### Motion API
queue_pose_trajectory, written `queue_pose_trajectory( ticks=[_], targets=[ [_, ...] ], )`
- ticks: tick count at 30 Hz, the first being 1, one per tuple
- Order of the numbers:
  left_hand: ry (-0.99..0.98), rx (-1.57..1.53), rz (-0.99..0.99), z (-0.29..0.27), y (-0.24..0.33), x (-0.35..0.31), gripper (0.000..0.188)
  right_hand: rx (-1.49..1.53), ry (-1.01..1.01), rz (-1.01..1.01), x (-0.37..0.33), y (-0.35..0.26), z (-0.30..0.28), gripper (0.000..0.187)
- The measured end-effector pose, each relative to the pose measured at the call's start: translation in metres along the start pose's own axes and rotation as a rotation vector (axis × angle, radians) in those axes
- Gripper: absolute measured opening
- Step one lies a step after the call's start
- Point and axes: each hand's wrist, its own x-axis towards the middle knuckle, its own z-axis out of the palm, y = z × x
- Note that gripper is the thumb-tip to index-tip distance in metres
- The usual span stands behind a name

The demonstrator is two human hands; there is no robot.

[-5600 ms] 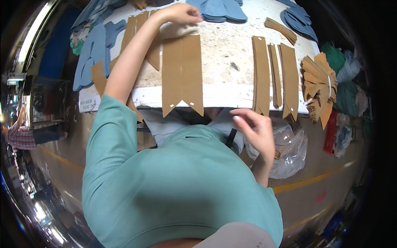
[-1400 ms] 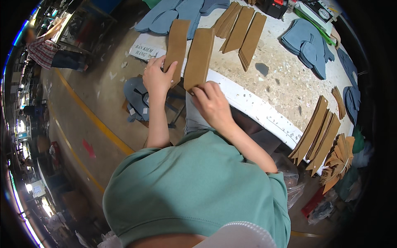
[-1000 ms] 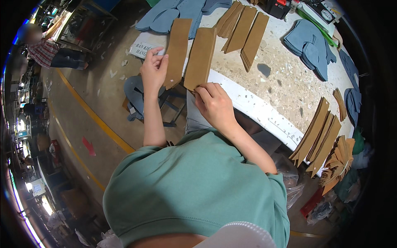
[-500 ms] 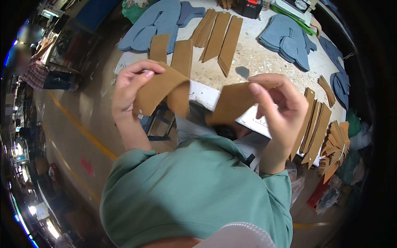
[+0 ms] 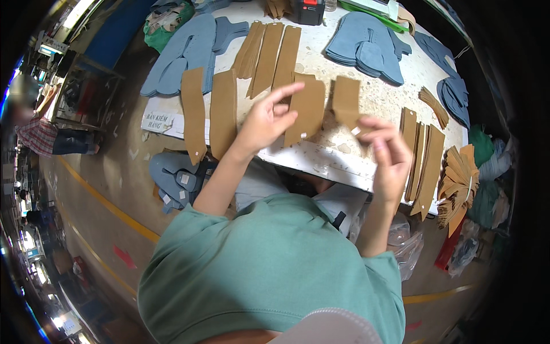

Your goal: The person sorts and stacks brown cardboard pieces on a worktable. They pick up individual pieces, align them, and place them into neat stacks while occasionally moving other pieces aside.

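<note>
Two brown strips are lying in front of the person, over the speckled table [image 5: 378, 100]. The left hand [image 5: 266, 123] is reaching to the left edge of the nearer-to-centre strip [image 5: 309, 109]; its index finger is pointing outward, its thumb is standing apart below, and the other fingers are curling in. From where I am standing, I cannot tell whether finger and thumb are pinching the strip or only resting against it. The right hand [image 5: 391, 157] is blurring, its fingertips meeting the lower corner of the bent strip [image 5: 346, 103]; its index finger and thumb are showing a gap, and whether any fingers are gripping the corner I cannot tell. Left of the hands, a narrow strip [image 5: 193, 114] and a wider stack [image 5: 223, 109] are lying side by side; to the right, a row of strips [image 5: 424, 163] is standing near the fan-shaped bundle [image 5: 458, 178].

Good handling, in my judgement, is depending on a light grip at the edges. The bend in the right strip is suggesting that its far end should be settling first, with the near end following, so that the strip is lying flat. Both fingertips should be releasing cleanly, without dragging a corner askew.
</note>
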Motion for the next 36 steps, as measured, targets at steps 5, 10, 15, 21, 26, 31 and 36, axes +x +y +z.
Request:
queue_pose_trajectory(
  ticks=[5,10,15,21,26,31,36],
  targets=[
    [-0.015,0.104,-0.309,-0.006,-0.037,-0.027,0.048,-0.023,0.023,0.643,-0.061,0.035,0.008,0.008],
    [0.061,0.199,-0.208,0.001,-0.039,-0.044,0.044,-0.031,0.184,0.48,-0.069,0.047,-0.002,0.058],
    [0.101,0.615,-0.055,0.011,-0.042,-0.026,0.047,-0.115,0.045,0.513,-0.048,0.062,-0.003,0.05],
    [0.022,0.627,-0.093,0.009,-0.04,-0.024,0.051,-0.263,-0.01,0.433,-0.039,0.063,-0.015,0.046],
    [-0.021,0.608,-0.057,0.009,-0.042,-0.003,0.051,-0.272,-0.065,0.453,-0.04,0.061,-0.007,0.048],
    [0.073,0.861,-0.007,0.014,-0.038,-0.008,0.045,-0.443,-0.043,0.386,-0.037,0.061,-0.004,0.043],
    [0.072,0.838,-0.059,0.012,-0.036,-0.016,0.038,-0.514,-0.014,0.349,-0.023,0.065,-0.012,0.037]
  ],
)
